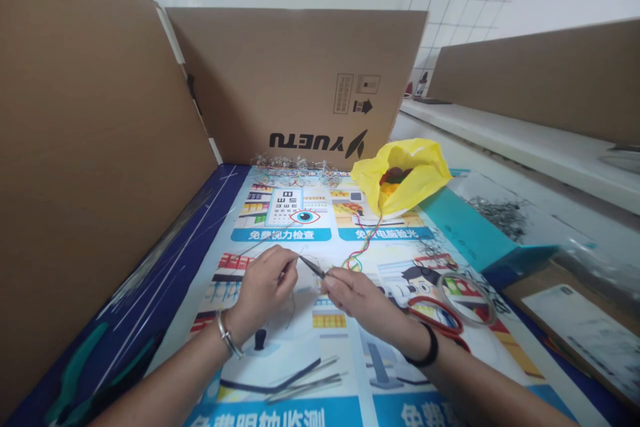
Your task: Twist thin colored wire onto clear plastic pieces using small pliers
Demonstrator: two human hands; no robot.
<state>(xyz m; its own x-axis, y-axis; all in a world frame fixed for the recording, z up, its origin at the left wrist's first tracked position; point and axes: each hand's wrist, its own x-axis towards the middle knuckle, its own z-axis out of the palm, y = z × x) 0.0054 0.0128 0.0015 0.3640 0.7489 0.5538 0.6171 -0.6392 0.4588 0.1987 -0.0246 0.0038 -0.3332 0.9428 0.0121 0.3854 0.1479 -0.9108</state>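
My left hand [270, 283], with a silver bangle at the wrist, is closed in a pinch above the printed sheet. Thin wire [291, 312] trails below its fingers; the pinched part is hidden. My right hand [353, 290], a black band on its wrist, is wrapped round needle-nose pliers [313, 266]. Their dark pointed jaws reach left to my left fingertips, and the handles are hidden in the palm. Red and green cord [369, 238] runs from a yellow bag [400, 177] down to the sheet just beyond my right hand.
Cardboard walls [295, 80] stand behind and at left. Green-handled pliers [80, 370] lie front left, cut rods [307, 383] in front. Right of my forearm are a red ring [435, 313] and a clear roll [467, 297]. Tangled wire bits [300, 170] line the back; a teal box flap [470, 227] sits right.
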